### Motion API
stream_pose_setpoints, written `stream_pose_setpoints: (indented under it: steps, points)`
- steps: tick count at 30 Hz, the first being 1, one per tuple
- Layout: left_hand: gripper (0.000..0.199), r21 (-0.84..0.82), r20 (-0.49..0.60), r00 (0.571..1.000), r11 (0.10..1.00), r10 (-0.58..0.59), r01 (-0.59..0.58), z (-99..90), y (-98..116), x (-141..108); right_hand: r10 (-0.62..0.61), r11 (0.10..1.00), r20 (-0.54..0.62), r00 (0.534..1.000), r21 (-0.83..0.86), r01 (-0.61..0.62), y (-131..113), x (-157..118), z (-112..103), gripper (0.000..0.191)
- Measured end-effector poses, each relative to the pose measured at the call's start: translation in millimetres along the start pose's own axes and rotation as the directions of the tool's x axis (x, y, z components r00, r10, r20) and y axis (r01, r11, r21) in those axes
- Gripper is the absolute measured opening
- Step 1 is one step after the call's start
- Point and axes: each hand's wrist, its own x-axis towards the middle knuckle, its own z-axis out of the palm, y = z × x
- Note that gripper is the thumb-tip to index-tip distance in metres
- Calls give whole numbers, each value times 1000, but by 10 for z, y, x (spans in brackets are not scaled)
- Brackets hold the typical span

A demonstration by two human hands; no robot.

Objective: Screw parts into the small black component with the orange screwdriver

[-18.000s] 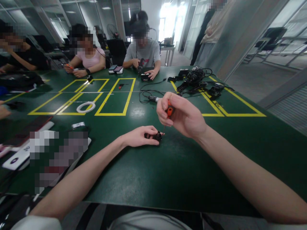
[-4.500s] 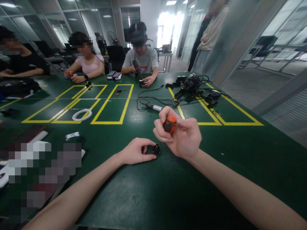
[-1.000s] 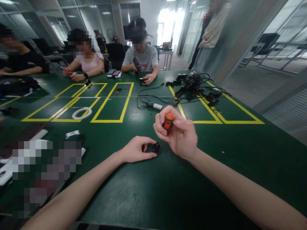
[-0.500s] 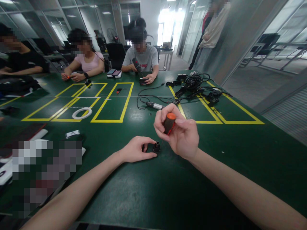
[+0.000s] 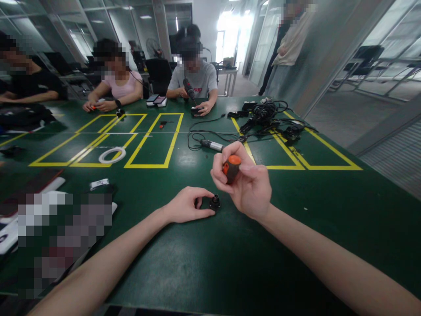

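My right hand point(image 5: 248, 186) is closed round the stubby dark grey and orange handle of a screwdriver point(image 5: 232, 169), raised above the table. Its orange end points up toward me, and the shaft is mostly hidden. On the green table point(image 5: 184, 267), my left hand point(image 5: 189, 205) curls thumb and fingers round a small black round part point(image 5: 215, 202) with a short metal-looking tube on top. The part stands upright below and left of the screwdriver.
Beyond my hands lie a corded silver and black tool point(image 5: 212, 145) and tangled black cables point(image 5: 265, 115). A white tape ring point(image 5: 112, 155) sits left, near yellow taped outlines. Across the table a person point(image 5: 194, 81) holds a power screwdriver point(image 5: 188, 89). Blurred items cover the left side.
The screwdriver handle has turned within my right fingers, showing a different orange patch. My left hand and the black part have stayed in place.
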Motion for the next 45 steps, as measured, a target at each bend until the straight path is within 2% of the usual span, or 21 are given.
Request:
stream_pose_setpoints:
  steps: [6, 11, 21, 30, 45]
  points:
    - [37, -19, -1, 1000, 1000, -1, 1, 5, -5, -3, -17, 1000, -60, 998, -18, 16, -14, 17, -6, 24]
    - [39, -15, 1, 1000, 1000, 9, -9, 0, -4, -6, -18, 999, -29, 999, 27, 18, -4, -14, 8, 16]
    - [41, -2, -1, 1000, 1000, 8, -8, -1, -17, 1, -19, 999, 52, 998, -37, 21, -12, -22, 10, 13]
    - [42, -15, -3, 1000, 1000, 2, -2, 2, -8, -1, -47, 998, 4, 999, -50, 48, 21, -33, 25, 17]
    - [42, -13, -10, 1000, 1000, -12, 11, 7, -14, -2, -48, 995, -5, 999, -92, 47, 22, -35, 33, 21]
